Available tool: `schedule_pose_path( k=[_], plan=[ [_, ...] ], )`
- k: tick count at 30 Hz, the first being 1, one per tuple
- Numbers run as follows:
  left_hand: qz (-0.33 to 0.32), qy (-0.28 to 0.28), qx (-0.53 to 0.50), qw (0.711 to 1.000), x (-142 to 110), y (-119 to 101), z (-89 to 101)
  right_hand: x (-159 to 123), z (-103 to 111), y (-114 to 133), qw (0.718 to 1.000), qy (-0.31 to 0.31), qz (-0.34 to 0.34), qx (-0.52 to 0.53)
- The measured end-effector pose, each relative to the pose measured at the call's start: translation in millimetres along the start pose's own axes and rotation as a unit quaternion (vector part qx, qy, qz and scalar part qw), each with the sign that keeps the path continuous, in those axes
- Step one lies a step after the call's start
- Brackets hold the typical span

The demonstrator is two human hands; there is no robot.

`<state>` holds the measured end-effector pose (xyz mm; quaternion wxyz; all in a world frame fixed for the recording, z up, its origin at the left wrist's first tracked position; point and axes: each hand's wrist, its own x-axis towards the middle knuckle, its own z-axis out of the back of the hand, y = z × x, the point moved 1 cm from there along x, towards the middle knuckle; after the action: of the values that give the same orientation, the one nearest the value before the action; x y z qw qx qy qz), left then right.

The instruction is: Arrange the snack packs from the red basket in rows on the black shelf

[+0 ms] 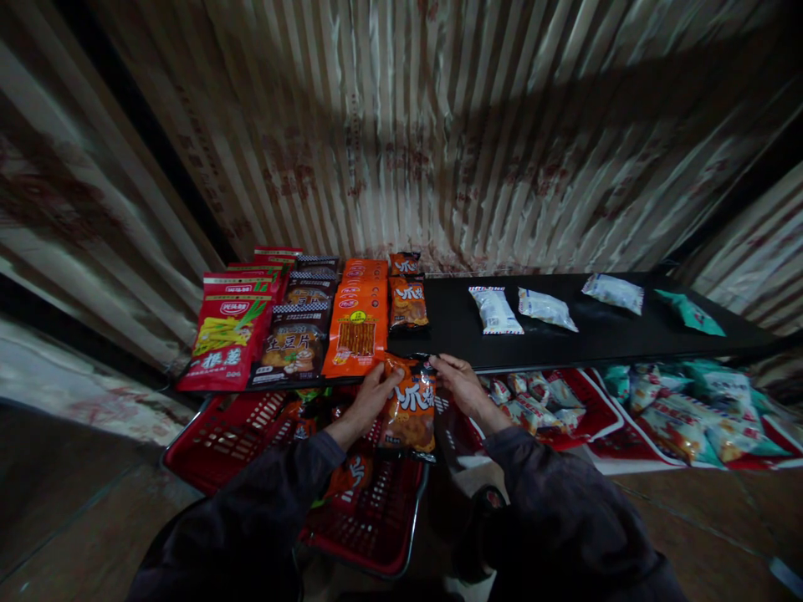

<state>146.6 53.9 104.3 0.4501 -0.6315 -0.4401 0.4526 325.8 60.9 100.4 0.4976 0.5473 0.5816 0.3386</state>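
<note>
An orange and black snack bag [411, 410] hangs upright between my two hands, in front of the shelf's near edge. My left hand [375, 397] pinches its upper left side, and my right hand [461, 383] grips the upper right corner. Behind it on the black shelf [448, 313], two bags of the same kind [407, 303] stand in a row. Just left of them lie orange packets of stick snacks [356, 322]. Farther left come dark potato chip bags [294, 339] and red packets [229, 334].
White snack bags [495, 309] and a teal bag [690, 312] lie spread along the right part of the shelf. Below stand red baskets [213, 443], several holding snack bags [683, 426]. A corrugated wall [401, 150] rises behind the shelf.
</note>
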Motion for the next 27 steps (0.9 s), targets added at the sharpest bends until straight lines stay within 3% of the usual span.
schedule_pose_path(
  k=[9,14,16,22,27],
  plan=[
    [-0.022,0.005,0.036,0.999,1,-4,-1.9,5,1,-2,0.997,-0.061,0.010,0.034],
    [-0.087,-0.083,0.149,0.981,1,-1,2.6,9,5,-1,0.994,-0.095,0.007,0.060],
    [-0.118,-0.089,0.182,0.972,-2,-3,1.4,10,7,0,0.993,-0.101,0.002,0.068],
    [-0.218,-0.071,0.213,0.950,-10,-13,-5.1,10,6,2,0.995,-0.051,0.006,0.085],
    [-0.195,-0.071,0.211,0.955,-7,-12,-5.4,6,0,3,0.996,-0.018,0.005,0.083]
  ],
)
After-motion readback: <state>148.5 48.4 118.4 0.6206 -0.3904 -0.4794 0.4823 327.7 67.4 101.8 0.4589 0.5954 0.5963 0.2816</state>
